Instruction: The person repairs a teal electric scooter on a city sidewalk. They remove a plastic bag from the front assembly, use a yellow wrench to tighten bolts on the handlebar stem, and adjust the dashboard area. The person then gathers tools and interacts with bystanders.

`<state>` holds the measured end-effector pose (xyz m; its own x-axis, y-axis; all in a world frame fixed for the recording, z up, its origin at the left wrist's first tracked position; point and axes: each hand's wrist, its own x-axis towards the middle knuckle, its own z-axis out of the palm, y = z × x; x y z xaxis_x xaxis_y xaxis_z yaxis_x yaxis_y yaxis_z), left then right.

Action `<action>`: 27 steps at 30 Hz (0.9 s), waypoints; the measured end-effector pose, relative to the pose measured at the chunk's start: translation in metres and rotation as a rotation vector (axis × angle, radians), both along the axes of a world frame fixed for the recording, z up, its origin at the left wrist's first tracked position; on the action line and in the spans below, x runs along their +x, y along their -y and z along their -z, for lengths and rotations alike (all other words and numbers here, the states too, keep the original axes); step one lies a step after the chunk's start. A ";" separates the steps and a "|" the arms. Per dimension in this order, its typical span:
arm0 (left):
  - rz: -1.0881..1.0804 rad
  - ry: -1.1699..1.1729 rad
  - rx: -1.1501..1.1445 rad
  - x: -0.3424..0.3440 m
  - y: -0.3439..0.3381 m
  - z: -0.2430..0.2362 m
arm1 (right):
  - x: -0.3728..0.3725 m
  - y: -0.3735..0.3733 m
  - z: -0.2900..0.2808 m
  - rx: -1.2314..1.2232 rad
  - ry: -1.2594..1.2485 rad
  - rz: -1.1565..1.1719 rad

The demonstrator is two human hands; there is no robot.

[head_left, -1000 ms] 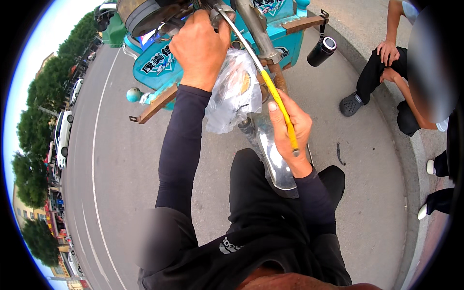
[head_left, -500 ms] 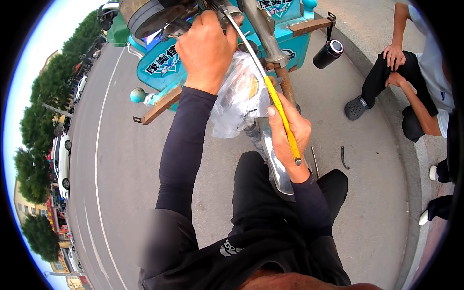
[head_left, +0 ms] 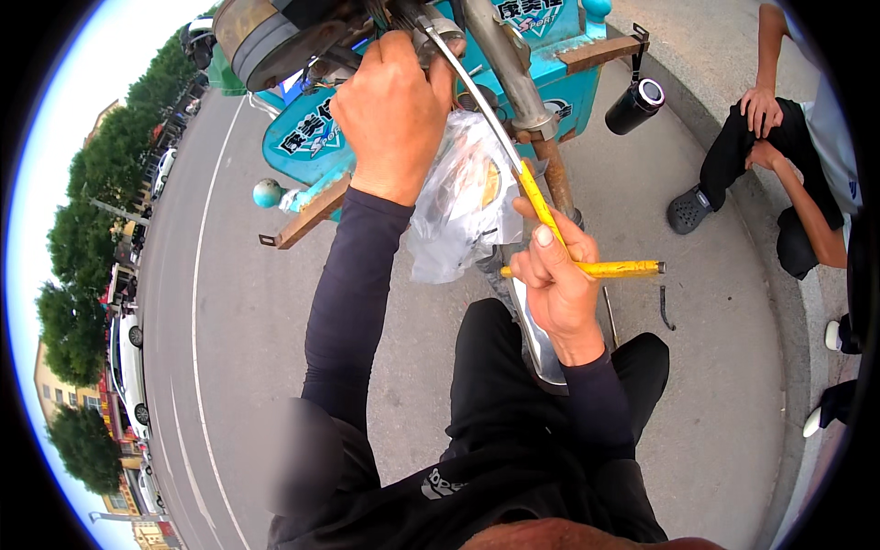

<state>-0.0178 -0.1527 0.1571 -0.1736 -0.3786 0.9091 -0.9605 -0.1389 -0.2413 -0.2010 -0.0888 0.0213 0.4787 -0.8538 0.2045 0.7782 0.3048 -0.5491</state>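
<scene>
My left hand (head_left: 394,115) is closed at a cluster of dark cables and metal parts (head_left: 417,32) on a turquoise vehicle (head_left: 321,133); what its fingers grip is hidden. A long silver tool with a yellow handle (head_left: 536,197) reaches diagonally up from my right hand (head_left: 555,284) to beside my left fingertips. My right hand is closed on it and on a second yellow handle (head_left: 623,269) lying crosswise. A crumpled clear plastic bag (head_left: 458,211) hangs between my hands, near a grey steel tube (head_left: 500,64).
Rusty brackets (head_left: 307,211) jut from the vehicle, with a black flask (head_left: 634,108) hanging right. A seated person (head_left: 807,174) and another person's feet (head_left: 834,335) are by the curb (head_left: 788,302). A bent black piece (head_left: 666,307) lies on the pavement. Parked cars (head_left: 128,367) line the road.
A second yellow handle now sticks out horizontally from my right hand, whose grip has turned and sits slightly lower. My left hand stays at the cluster; the whole view has shifted slightly.
</scene>
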 end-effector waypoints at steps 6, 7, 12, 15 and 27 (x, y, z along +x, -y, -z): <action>0.019 -0.007 0.000 0.003 0.002 0.002 | -0.003 0.005 0.005 0.170 0.218 -0.234; 0.026 0.000 -0.006 0.003 0.001 0.003 | -0.003 0.005 0.007 0.194 0.269 -0.279; 0.005 -0.018 0.014 0.001 -0.001 0.001 | -0.003 0.002 0.008 0.252 0.376 -0.357; 0.016 -0.033 0.004 0.000 0.002 0.002 | -0.005 0.000 0.000 0.254 0.348 -0.335; 0.018 -0.137 -0.043 -0.001 0.005 0.000 | -0.048 -0.014 0.000 -0.539 -0.692 0.687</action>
